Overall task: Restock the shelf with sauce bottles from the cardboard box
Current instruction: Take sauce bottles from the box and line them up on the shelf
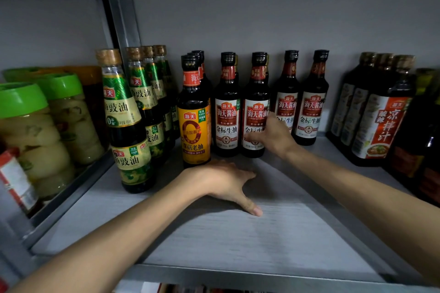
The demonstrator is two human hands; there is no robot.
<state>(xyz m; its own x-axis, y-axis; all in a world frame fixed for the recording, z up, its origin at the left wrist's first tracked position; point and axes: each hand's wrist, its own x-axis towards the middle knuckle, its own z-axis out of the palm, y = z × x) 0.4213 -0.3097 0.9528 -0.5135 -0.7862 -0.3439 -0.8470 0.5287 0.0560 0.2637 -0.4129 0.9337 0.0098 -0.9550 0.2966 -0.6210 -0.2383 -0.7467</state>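
At centre frame my right hand (273, 137) grasps 1 soy bottle (256, 112) to square its row; my left hand (223, 182) lies released on the shelf (262, 240), bracing me

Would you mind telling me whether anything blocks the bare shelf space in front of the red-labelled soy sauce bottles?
Only the left hand, resting flat on the shelf board there. The right hand touches a red-labelled soy sauce bottle behind it. Nothing else visible occupies that space.
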